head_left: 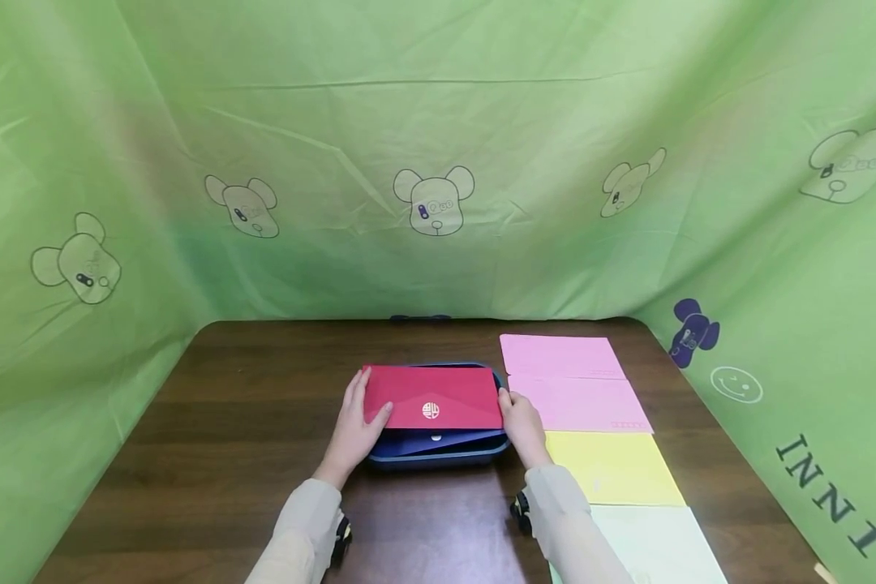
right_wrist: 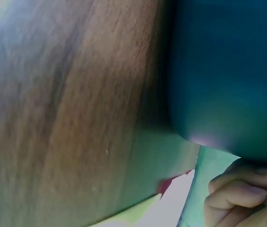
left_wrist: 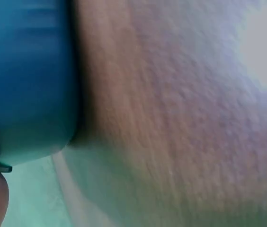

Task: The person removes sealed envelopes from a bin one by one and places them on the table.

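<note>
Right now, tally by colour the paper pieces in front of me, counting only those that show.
Red piece: 1
Blue piece: 1
Pink pieces: 2
Yellow piece: 1
Pale green piece: 1
Total showing: 6

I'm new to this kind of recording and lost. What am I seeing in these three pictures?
There is no machine, just a person working bare-handed. The wide picture comes from a camera on the head, looking forward and down. The two blurry close-ups come from cameras on the wrists, showing mostly a blue tray and the wooden table under it. Along the table's right side lie two pink papers, a yellow paper and a pale green paper. The left hand and right hand hold a red envelope between them, over the tray, where something flat and blue shows.
</note>
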Tool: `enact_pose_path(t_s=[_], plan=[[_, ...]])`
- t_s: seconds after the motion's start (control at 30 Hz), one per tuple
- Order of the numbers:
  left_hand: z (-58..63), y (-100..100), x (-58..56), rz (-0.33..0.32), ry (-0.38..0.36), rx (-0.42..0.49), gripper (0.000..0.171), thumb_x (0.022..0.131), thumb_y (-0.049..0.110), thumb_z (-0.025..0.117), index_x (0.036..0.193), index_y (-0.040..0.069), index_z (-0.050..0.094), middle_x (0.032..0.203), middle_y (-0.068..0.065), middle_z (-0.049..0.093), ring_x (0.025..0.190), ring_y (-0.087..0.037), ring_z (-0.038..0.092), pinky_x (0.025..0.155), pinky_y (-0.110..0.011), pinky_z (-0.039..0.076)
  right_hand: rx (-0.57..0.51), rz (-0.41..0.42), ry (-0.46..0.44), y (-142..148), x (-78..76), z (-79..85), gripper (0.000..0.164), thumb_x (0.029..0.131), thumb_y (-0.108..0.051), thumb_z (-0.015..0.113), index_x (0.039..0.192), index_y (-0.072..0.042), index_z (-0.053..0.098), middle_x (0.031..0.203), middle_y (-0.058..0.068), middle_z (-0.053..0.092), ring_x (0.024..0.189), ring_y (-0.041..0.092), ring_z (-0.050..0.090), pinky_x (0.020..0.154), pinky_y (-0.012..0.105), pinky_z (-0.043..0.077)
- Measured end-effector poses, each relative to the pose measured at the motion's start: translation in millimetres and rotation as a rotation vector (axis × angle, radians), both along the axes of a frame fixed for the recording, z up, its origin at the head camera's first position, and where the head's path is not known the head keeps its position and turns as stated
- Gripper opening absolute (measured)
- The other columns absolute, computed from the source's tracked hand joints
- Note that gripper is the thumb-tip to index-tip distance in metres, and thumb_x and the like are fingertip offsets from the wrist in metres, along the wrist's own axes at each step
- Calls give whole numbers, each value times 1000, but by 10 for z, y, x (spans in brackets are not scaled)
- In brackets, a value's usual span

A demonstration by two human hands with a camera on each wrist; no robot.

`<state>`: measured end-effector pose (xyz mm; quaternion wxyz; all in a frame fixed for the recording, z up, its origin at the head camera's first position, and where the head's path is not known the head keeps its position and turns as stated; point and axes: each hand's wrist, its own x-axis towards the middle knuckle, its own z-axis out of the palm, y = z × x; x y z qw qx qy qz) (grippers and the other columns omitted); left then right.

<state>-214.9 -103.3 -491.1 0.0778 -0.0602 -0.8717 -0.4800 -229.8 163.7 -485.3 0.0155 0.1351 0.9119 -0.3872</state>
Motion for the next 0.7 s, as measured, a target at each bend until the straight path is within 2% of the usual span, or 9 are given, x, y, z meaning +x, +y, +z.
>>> enact_pose_path(t_s=[0.17, 0.33, 0.43, 0.57, 0.7], plan=[[60, -7, -36, 23, -41, 32, 65, 90, 16, 59, 147, 2, 30, 151, -26, 27, 137, -44, 33, 108, -58, 33, 65, -4, 6, -15, 3, 14, 37, 100, -31, 39, 77, -5, 54, 62, 4, 40, 64, 20, 47, 57, 27, 33], [150, -24, -71, 37, -120, 24, 59, 92, 15, 56, 144, -2, 33, 146, -28, 37, 132, -45, 40, 107, -56, 36, 78, -8, -18, -22, 2, 5, 36, 101, -31, 39, 83, -5, 57, 63, 6, 44, 65, 20, 49, 58, 28, 35], [193, -35, -82, 55, -184, 41, 66, 93, 14, 55, 147, -5, 22, 143, -30, 41, 129, -44, 45, 106, -55, 38, 94, -7, -19, -23, 9, -12, 36, 101, -30, 39, 86, -4, 59, 65, 7, 48, 67, 22, 51, 60, 30, 37], [245, -42, -98, 94, -263, 127, 74, 92, 13, 55, 147, -10, 11, 139, -34, 43, 126, -45, 49, 104, -52, 41, 136, -7, 0, -30, 5, -18, 37, 100, -31, 38, 86, -4, 60, 66, 9, 50, 71, 24, 54, 61, 32, 38], [285, -41, -100, 103, -289, 193, 61, 93, 12, 54, 142, -13, 28, 132, -35, 50, 120, -42, 55, 100, -48, 46, 149, -12, 8, -28, 7, -19, 37, 100, -30, 38, 84, -5, 59, 65, 9, 50, 70, 24, 54, 60, 32, 37]])
